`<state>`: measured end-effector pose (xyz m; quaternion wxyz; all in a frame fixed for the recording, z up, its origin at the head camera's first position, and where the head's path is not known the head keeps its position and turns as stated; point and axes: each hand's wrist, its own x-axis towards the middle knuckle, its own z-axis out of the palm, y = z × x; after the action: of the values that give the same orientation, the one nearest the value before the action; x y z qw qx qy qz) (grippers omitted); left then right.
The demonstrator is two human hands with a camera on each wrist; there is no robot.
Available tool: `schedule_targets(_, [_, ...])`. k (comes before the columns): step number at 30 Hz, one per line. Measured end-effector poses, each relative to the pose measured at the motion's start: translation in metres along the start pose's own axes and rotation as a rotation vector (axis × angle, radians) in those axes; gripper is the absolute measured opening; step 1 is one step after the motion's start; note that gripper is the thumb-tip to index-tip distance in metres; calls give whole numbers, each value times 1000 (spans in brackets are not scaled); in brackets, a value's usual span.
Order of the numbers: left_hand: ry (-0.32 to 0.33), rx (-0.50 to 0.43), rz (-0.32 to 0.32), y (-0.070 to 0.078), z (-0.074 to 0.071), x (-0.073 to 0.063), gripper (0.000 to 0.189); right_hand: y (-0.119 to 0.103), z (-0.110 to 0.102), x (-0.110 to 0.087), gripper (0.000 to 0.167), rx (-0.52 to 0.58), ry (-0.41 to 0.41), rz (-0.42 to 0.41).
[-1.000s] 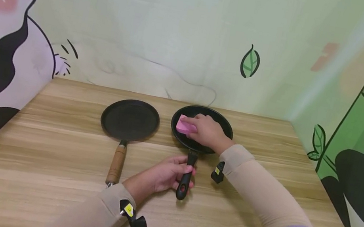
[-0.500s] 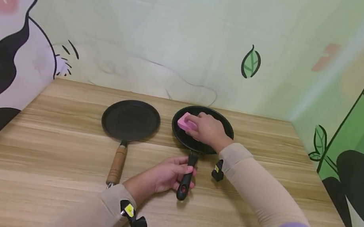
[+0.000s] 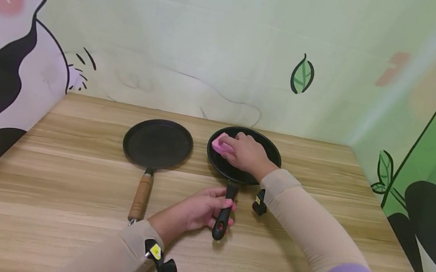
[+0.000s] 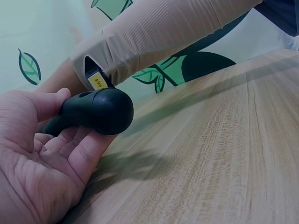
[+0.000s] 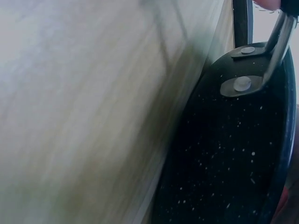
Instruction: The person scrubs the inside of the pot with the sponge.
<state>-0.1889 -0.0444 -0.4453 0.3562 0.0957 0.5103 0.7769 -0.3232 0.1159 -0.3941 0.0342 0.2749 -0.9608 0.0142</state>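
Note:
A black frying pan (image 3: 270, 147) rests on the table at centre right, its black handle (image 3: 222, 221) toward me. My left hand (image 3: 206, 207) grips that handle, thumb on top and fingers beneath; the left wrist view shows the handle's rounded end (image 4: 114, 112) past the thumb. Inside the pan, my right hand (image 3: 248, 153) pinches a pink sponge (image 3: 220, 145) against the left part of the cooking surface. In the right wrist view the pan's speckled outer side (image 5: 219, 158) fills the right, with two riveted handle brackets; the right hand's grip is hidden there.
To the left lies a flat black griddle pan (image 3: 158, 144) with a wooden handle (image 3: 140, 195), close to my left forearm. A printed cloth wall (image 3: 152, 38) stands behind the wooden table (image 3: 75, 189). Wrist cameras (image 3: 162, 261) jut from both sleeves.
My right hand has shifted the pink sponge slightly up and left inside the frying pan, and the sponge has turned a little. My left hand keeps its hold on the handle.

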Motion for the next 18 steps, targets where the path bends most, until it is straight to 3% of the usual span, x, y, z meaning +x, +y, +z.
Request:
schedule_targets(10, [-2,8,8,-3,0,0,41,4,1,11,37,1,-4,60])
schedule_targets(18, [-10,-7,25,-3,0,0,40,21,5,18,38,24,28,142])
